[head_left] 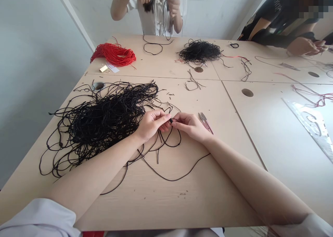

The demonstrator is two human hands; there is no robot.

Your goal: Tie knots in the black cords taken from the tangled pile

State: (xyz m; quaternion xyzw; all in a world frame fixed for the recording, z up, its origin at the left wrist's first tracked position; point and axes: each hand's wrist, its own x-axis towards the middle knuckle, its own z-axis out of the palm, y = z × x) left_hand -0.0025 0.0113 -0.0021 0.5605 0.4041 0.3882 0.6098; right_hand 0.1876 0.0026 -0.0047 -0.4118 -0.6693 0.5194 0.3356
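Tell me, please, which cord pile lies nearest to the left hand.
The big black pile, beside the left hand; the red pile and small black pile lie farther away.

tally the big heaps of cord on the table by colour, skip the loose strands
Black: 2, the near heap by the left hand and the far heap across the seam
Red: 1, the red bundle at the far left
Total: 3
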